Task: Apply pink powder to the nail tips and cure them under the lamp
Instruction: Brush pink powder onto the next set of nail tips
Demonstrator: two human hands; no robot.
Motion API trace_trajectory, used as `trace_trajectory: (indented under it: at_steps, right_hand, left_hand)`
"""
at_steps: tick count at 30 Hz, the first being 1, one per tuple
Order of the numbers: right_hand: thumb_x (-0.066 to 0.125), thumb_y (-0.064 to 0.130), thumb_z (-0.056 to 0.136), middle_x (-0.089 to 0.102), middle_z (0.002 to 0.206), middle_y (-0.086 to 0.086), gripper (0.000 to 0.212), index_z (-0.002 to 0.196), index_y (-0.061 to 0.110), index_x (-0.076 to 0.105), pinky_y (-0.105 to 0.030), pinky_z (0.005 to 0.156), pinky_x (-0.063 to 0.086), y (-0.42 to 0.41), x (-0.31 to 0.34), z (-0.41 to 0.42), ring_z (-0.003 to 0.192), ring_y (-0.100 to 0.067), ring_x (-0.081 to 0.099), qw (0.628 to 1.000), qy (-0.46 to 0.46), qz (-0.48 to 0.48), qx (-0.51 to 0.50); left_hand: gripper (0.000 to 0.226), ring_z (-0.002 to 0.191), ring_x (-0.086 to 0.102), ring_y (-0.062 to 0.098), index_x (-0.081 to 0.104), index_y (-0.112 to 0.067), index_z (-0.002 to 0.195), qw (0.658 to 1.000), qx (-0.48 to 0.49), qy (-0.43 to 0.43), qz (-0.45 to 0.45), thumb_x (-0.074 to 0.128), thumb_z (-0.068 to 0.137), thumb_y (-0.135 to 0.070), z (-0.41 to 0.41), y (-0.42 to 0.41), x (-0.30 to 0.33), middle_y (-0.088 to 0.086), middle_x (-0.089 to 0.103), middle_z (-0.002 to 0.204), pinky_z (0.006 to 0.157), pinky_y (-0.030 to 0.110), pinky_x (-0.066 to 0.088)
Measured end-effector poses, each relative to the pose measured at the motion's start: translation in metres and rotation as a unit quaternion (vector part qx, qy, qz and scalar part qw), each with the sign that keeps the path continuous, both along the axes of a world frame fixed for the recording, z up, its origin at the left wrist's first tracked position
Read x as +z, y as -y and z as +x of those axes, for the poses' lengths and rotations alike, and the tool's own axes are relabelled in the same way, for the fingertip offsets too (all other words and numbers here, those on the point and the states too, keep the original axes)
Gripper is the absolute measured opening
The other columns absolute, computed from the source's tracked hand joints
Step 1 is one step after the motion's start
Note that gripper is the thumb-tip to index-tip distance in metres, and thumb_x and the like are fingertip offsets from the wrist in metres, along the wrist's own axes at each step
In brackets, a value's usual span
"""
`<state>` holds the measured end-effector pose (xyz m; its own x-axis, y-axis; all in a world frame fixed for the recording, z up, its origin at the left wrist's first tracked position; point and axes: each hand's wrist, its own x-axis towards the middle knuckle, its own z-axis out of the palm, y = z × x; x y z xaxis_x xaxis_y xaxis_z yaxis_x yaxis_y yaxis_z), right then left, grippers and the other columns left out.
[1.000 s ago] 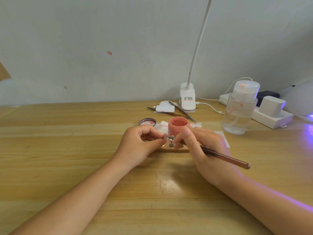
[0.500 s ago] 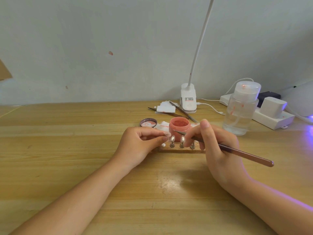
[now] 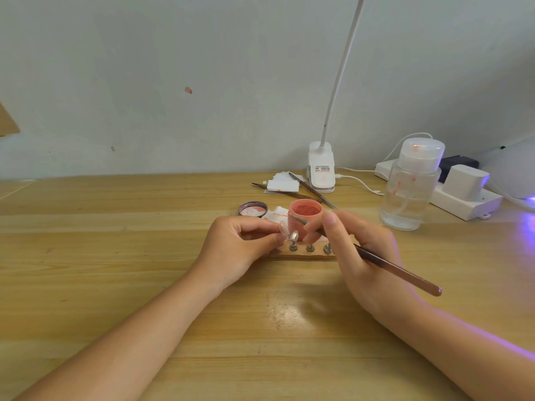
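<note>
Soft, even daylight-like light, with one violet glow at the right edge.

We see the wooden desk (image 3: 86,256) and the pale wall (image 3: 173,68) evenly lit, bright but not harsh. A white glare patch (image 3: 285,312) shines on the desk between the forearms, and soft shadows lie under both hands. Violet light (image 3: 528,224) spills over the desk's right edge and tints the right forearm (image 3: 477,351); its source is perhaps the white dome there. We notice wide-angle bending toward the corners and slight softness throughout.

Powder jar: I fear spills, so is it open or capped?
Open: the powder jar shows bare pink powder, and its lid lies beside it.
</note>
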<state>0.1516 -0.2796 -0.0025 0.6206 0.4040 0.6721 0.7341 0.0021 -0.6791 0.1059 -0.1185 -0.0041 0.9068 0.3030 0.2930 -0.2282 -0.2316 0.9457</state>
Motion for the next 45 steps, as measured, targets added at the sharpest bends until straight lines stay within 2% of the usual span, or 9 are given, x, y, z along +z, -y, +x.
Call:
trace_trajectory:
  at_steps: [5,9,13,16,19,26,30,42,45]
  right_hand:
    - [0.058,0.01,0.082,0.067,0.078,0.013,0.012,0.087,0.021,0.059,-0.008,0.064,0.043,0.0006,-0.0002,0.001,0.07,-0.003,0.061,1.0,0.019,0.019,0.001]
    - [0.062,0.012,0.078,0.065,0.072,0.001,0.006,0.079,0.012,0.068,-0.021,0.064,0.045,0.0016,-0.0027,0.0037,0.066,-0.014,0.057,0.999,0.038,-0.028,-0.002]
    - [0.055,0.03,0.085,0.067,0.074,-0.002,0.025,0.077,0.01,0.068,-0.024,0.067,0.045,0.0024,-0.0018,0.0044,0.072,-0.016,0.06,0.999,0.037,-0.032,-0.006]
    - [0.043,0.035,0.088,0.066,0.071,0.002,0.039,0.073,0.009,0.068,-0.018,0.065,0.043,0.0022,-0.0008,0.0042,0.07,-0.012,0.058,0.999,0.042,-0.032,-0.005]
    - [0.038,0.038,0.089,0.064,0.067,0.003,0.046,0.066,0.009,0.065,-0.027,0.067,0.047,0.0043,-0.0029,0.0036,0.069,-0.012,0.06,1.0,-0.001,-0.009,0.025]
    - [0.036,0.036,0.09,0.061,0.068,0.013,0.044,0.069,0.013,0.066,-0.015,0.065,0.04,0.0015,-0.0016,0.0044,0.068,-0.002,0.056,0.999,0.034,-0.022,-0.016]
    - [0.036,0.034,0.091,0.064,0.065,0.005,0.048,0.064,0.007,0.066,-0.031,0.067,0.046,0.0034,-0.0037,0.0039,0.068,-0.009,0.06,1.0,0.023,0.012,0.002]
    - [0.036,0.036,0.09,0.061,0.066,0.01,0.045,0.069,0.013,0.068,-0.022,0.064,0.041,0.0007,-0.0017,0.0047,0.066,-0.006,0.055,0.998,0.046,-0.025,-0.037]
    - [0.037,0.035,0.091,0.063,0.064,0.006,0.047,0.065,0.01,0.067,-0.03,0.065,0.045,0.0013,-0.0022,0.0049,0.067,-0.012,0.058,0.998,0.047,-0.018,-0.025]
  left_hand:
    - [0.014,0.055,0.062,0.006,0.072,-0.013,0.072,1.0,0.011,0.003,0.002,0.07,0.072,0.001,0.0005,-0.0009,-0.0014,0.0,0.069,0.061,0.053,0.016,0.048]
    - [0.014,0.06,0.064,0.008,0.072,-0.012,0.075,1.0,0.015,0.008,0.012,0.07,0.073,0.002,0.0002,-0.0007,-0.001,0.002,0.071,0.07,0.056,0.018,0.049]
    - [0.013,0.063,0.064,0.008,0.073,-0.008,0.078,0.999,0.02,0.014,0.033,0.069,0.074,0.003,-0.0002,-0.0003,-0.0005,0.008,0.071,0.078,0.056,0.018,0.049]
    - [0.02,0.065,0.064,0.007,0.072,-0.016,0.072,0.998,0.029,0.016,0.047,0.07,0.073,0.004,0.0003,-0.0008,-0.0008,-0.004,0.072,0.072,0.061,0.019,0.051]
    - [0.028,0.062,0.062,0.002,0.071,-0.022,0.066,0.998,0.03,0.018,0.053,0.07,0.072,0.006,0.0,-0.0008,-0.0004,-0.011,0.07,0.065,0.061,0.014,0.05]
    - [0.03,0.067,0.062,-0.002,0.072,-0.026,0.067,0.996,0.035,0.026,0.077,0.071,0.072,0.003,-0.0004,-0.001,0.0,-0.014,0.07,0.068,0.065,0.012,0.049]
    - [0.032,0.066,0.062,-0.004,0.071,-0.026,0.063,0.996,0.03,0.03,0.077,0.07,0.072,0.005,-0.0004,-0.0009,0.0,-0.016,0.069,0.065,0.064,0.011,0.048]
    - [0.022,0.068,0.062,0.001,0.073,-0.021,0.07,0.996,0.021,0.033,0.078,0.071,0.072,0.001,0.0009,-0.0019,-0.0011,-0.01,0.071,0.069,0.067,0.016,0.048]
    - [0.022,0.066,0.061,-0.001,0.072,-0.02,0.07,0.996,0.015,0.031,0.081,0.07,0.072,0.002,0.0008,-0.002,-0.0013,-0.015,0.069,0.068,0.067,0.016,0.048]
